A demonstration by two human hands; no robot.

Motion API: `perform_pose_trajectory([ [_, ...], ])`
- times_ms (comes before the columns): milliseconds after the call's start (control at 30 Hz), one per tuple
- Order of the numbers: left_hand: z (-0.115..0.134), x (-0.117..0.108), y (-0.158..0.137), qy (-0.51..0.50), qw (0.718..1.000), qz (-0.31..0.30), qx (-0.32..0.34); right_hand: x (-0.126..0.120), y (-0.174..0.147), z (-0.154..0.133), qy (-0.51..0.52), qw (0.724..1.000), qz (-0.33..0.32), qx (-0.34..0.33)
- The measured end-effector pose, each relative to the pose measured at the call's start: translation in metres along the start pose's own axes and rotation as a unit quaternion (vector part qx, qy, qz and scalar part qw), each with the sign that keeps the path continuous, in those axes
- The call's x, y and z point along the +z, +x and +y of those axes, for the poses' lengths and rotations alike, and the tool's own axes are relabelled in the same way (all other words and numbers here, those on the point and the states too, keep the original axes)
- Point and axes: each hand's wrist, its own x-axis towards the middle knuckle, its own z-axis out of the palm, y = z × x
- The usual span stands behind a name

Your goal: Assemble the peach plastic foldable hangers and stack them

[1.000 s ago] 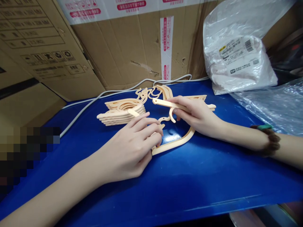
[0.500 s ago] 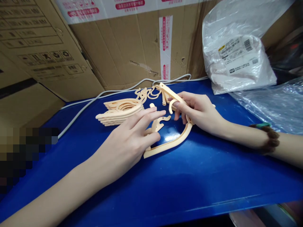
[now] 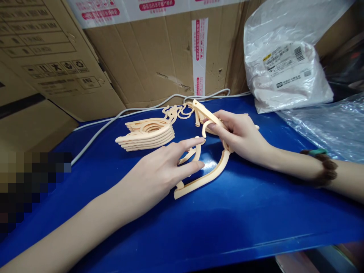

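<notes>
Left hand (image 3: 162, 165) and the slim curved piece (image 3: 197, 153) beside its forefinger have shifted a little to the right since half a second ago, and the near end of the curved hanger arm (image 3: 203, 177) on the blue table (image 3: 227, 227) has slid slightly toward the front edge. On the left hand, thumb and forefinger are spread apart, the forefinger reaching across the slim piece; its other fingers are hidden, so I cannot tell whether they grip anything. Right hand (image 3: 239, 131) is pinching a straight pale strip (image 3: 209, 113) between thumb and fingers, with the strip's free end tilted up and to the left, above the table. A small hook (image 3: 206, 127) curves down just below the strip, near the right thumb. Under the right hand, the far end of the hanger arm meets another pale part, though that join is partly covered. To the left, well apart from the right hand, sits a neat stack of pale hanger parts (image 3: 146, 140), and behind it lies a loose cluster of hooks (image 3: 172, 113). A white cable (image 3: 125, 112) runs along the back of the table before a cardboard box (image 3: 159, 57), while a white plastic bag (image 3: 292, 76) stands at the back right.
</notes>
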Motion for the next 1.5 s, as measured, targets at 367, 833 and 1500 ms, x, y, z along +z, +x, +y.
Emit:
perform_pose_trajectory([
  [367, 0.001, -0.003, 0.000, -0.027, 0.999, -0.003, -0.025, -0.001, -0.001, -0.003, 0.000, 1.000, -0.026, -0.012],
  [833, 0.007, 0.000, 0.002, -0.006, 1.000, -0.008, -0.024, 0.000, -0.004, -0.007, 0.002, 0.999, -0.031, -0.023],
  [1500, 0.001, 0.005, -0.002, 0.001, 0.999, 0.048, 0.022, 0.002, -0.005, -0.002, -0.016, 0.998, -0.048, -0.024],
])
